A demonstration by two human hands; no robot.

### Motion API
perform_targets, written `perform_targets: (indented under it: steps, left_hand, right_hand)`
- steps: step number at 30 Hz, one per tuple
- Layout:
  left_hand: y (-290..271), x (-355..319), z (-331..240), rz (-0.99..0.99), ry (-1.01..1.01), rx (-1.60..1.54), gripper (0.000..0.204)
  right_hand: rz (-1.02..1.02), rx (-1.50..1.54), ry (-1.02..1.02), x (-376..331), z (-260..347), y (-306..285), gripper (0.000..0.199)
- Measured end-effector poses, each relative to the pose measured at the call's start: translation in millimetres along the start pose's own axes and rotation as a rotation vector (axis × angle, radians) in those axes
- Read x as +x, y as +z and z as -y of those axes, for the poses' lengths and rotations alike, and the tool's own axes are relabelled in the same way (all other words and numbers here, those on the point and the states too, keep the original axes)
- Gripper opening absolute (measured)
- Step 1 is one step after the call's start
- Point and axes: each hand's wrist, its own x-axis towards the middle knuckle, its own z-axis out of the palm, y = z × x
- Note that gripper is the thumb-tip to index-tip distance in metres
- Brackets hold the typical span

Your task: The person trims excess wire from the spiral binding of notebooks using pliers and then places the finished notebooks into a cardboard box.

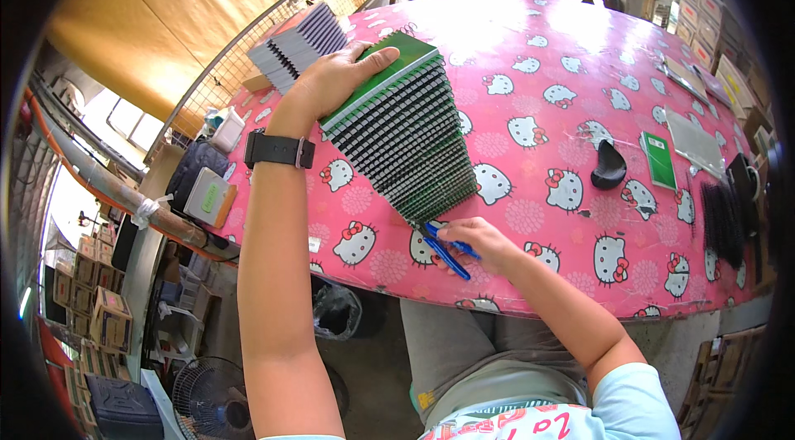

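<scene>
A tall stack of spiral-bound notebooks [403, 138] stands on the pink table, its bound side with dark coils facing me and a green cover on top. My left hand [335, 80] holds the stack at its upper left, thumb lying across the cover; the other fingers are mostly hidden. Near the stack's lower end, my right hand [480, 241] is closed round blue-handled pliers [447, 254]. The jaws of the pliers are at the coils of the lowest notebooks, too small to make out clearly.
Another notebook stack [298, 43] stands at the far left. To the right lie a black curved object [609, 165], a green booklet [658, 160], a clear plastic sheet [694, 144] and a bundle of black coils [722, 225]. A lined bin [337, 313] sits below the table's front edge.
</scene>
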Motion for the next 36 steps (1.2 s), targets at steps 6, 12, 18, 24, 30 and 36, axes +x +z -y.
perform_targets:
  steps: [6,12,18,24,30,36]
  left_hand:
    - [-1.6,-2.7,-1.3,0.022,0.024,-0.007,0.093]
    - [-0.4,-0.7,-2.7,-0.001,0.036,-0.001,0.081]
    - [-0.6,-1.9,-2.9,0.018,0.028,0.018,0.084]
    - [-1.7,-0.5,2.0,0.0,0.039,0.009,0.083]
    - [-2.5,-2.7,-8.0,0.041,0.027,0.001,0.085]
    - [-1.6,-3.8,-2.6,0.031,0.005,0.012,0.087]
  right_hand:
    - [-0.378,-1.301,-0.667,-15.2,-16.0,19.2,0.042]
    - [-0.437,-1.413,-0.819,-5.7,-27.2,16.7,0.043]
    - [-0.057,-0.427,-0.089,6.6,3.1,-3.4,0.03]
    - [-0.376,-1.332,-0.535,-10.6,-8.5,19.6,0.041]
    - [-0.415,-1.407,-0.704,-4.6,-25.6,12.3,0.051]
    - [-0.162,-0.829,-0.107,1.2,12.4,9.4,0.031]
